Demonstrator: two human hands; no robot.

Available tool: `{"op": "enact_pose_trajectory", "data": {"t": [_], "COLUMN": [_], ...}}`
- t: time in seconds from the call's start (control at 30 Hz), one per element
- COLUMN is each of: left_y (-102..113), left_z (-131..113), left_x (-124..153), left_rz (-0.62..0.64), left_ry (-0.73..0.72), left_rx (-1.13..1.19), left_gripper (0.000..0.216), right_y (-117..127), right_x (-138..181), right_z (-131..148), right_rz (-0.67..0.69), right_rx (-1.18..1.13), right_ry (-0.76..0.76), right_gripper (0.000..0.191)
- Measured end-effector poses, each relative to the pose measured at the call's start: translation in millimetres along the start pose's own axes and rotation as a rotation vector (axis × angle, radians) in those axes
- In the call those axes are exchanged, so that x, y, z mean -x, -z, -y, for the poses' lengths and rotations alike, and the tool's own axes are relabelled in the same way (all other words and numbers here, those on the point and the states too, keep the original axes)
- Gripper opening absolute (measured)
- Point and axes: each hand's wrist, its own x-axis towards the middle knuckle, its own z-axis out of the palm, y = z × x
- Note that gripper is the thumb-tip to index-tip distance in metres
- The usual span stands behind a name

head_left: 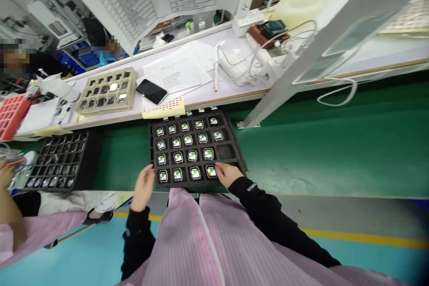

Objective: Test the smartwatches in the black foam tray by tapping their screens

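Observation:
A black foam tray (234, 154) lies on the green belt in front of me, its pockets filled with several small square watch bodies showing lit green-and-white screens. My right hand (228, 173) rests on the tray's near right corner, fingertips pinched on the watch body (211, 171) in the front row, whose screen shows red and green. My left hand (143, 187) hangs open just off the tray's near left corner, touching nothing that I can see. Two pockets on the tray's right side are empty.
A second black tray (60, 161) of dark parts lies to the left, beside another person's arm (8, 214). On the white shelf behind stand a beige tray (107, 90), a black phone (151, 91), papers (177, 71), a red bin (11, 114) and white cables (295, 40). A slanted metal post (301, 67) rises at right.

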Motion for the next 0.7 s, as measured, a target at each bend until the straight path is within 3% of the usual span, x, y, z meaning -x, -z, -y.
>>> {"op": "enact_pose_trajectory", "data": {"t": [0.1, 0.33, 0.57, 0.7], "left_y": [-17.8, -53.8, -49.7, -44.2], "left_z": [6.7, 7.8, 25.8, 28.3], "left_x": [9.6, 4.8, -7.4, -2.7], "left_rz": [0.034, 0.022, 0.091, 0.217], "left_ry": [0.086, 0.012, 0.030, 0.008], "left_rx": [-0.189, -0.313, -0.166, -0.011], "left_gripper": [0.047, 0.055, 0.069, 0.068], "right_y": [-6.1, -1.7, 0.5, -0.7], "right_x": [-3.1, -7.3, -6.7, -2.6], "right_z": [10.3, 15.3, 15.4, 17.7], "right_rz": [0.037, 0.061, 0.089, 0.113], "right_rx": [0.084, 0.154, 0.166, 0.173], "right_ry": [-0.040, -0.065, -0.056, -0.067], "right_gripper": [0.024, 0.022, 0.025, 0.027]}}
